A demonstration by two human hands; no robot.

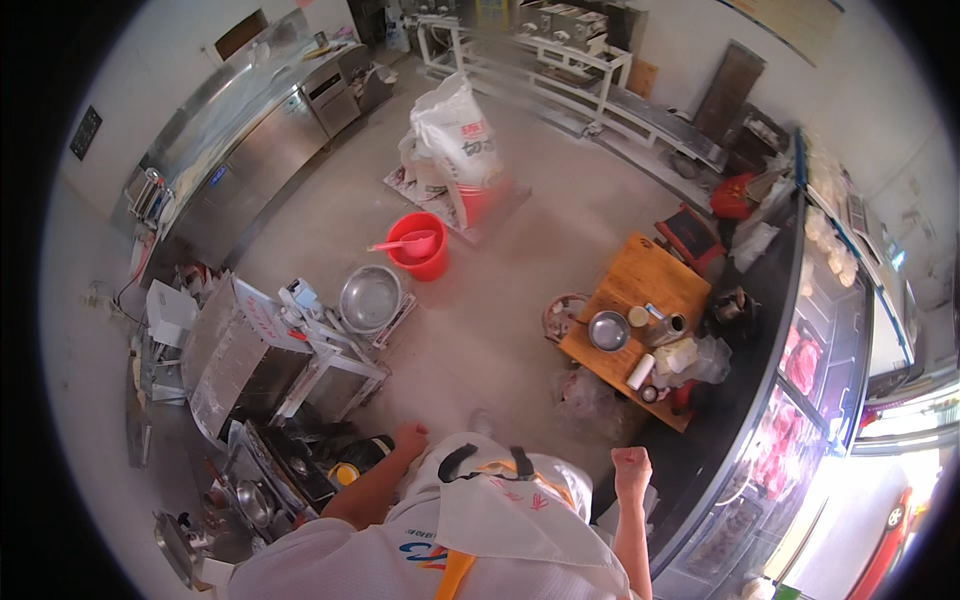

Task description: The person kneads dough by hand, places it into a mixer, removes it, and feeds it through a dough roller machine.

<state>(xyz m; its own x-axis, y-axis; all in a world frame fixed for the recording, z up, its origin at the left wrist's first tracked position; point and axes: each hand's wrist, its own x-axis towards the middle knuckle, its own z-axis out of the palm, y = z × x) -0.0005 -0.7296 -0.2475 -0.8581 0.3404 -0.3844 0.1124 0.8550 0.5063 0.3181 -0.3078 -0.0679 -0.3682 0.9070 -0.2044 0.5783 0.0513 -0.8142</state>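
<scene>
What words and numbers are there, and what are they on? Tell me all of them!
I won't copy printed words, but here's where they are:
White sack: red and dark printing.
Apron: small red writing.
Shirt: blue and colourful print.
Machine panel: red writing, too small to read.
Steel cabinet: blue label, too small to read.

I see red characters on my white cloth apron (500,525), a flat white panel (262,312) and a bulging white sack (450,118).

place: small food workshop or shop | signs: long steel worktop (255,165), big white sack (455,125), red bucket (430,266) with scoop (421,241), steel bowl (370,300), glass display case (735,525), white apron (510,518)
</scene>
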